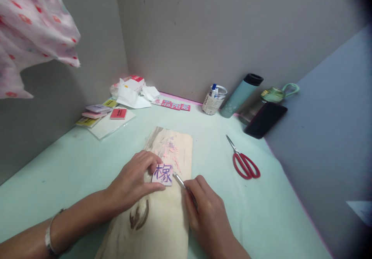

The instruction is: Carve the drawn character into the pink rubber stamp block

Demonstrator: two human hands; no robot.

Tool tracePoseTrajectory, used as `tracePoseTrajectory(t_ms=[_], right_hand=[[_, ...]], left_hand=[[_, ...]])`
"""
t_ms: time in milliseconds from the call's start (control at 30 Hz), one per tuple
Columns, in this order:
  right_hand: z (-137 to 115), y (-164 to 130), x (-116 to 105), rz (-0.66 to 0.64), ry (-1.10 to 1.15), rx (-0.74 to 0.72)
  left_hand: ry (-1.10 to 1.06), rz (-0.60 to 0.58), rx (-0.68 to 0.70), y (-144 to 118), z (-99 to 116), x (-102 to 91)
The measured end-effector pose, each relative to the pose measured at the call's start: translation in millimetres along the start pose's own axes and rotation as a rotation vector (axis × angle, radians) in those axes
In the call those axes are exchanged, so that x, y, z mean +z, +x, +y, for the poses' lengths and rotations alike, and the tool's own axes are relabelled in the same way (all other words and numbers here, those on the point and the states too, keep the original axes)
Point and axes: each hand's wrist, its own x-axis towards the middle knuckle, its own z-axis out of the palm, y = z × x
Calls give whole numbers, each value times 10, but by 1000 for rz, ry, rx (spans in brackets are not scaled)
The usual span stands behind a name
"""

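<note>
A small square carving block (162, 175), pale pink with a purple Chinese character on its face, lies on a wooden board (174, 216). My left hand (135, 177) grips it from the left, thumb along the near edge and fingers at the far edge. In my right hand (206, 208) is a carving knife (180, 180) with a slim metal shaft, held like a pen. Its tip is at the block's right edge; whether it touches cannot be made out. Pink and purple shavings (172, 150) are scattered on the board beyond the block.
Red-handled scissors (245, 165) lie right of the board. Behind stand a can with pens (214, 101), a teal tumbler (241, 96), a green-lidded bottle (271, 94) and a leaning phone (266, 120). Carved tiles (175, 105), tissues (130, 97) and eraser blocks (118, 114) sit back left. Patterned cloth (35, 34) hangs upper left.
</note>
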Motion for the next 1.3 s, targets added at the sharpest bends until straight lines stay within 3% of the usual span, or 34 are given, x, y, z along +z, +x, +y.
tracePoseTrajectory(t_ms=[267,400,833,933,1067,1167,1300], right_hand=[[3,44,68,34,-48,-18],[99,120,68,46,-80,43],[198,157,-1,-26,237,270],[212,159,-13,-34,300,299],[184,162,-44,5,377,342],[156,150,-54,23,402,332],[148,141,-57,49,419,338]], left_hand=[[4,20,4,-6,-11,14],[-4,10,3,-10,-17,9],[25,35,50,-22,-31,34],[15,70,109,-31,-11,-8],[135,233,314,-23,20,-108],[213,98,466,4,23,-156],[227,40,455,21,-3,-166]])
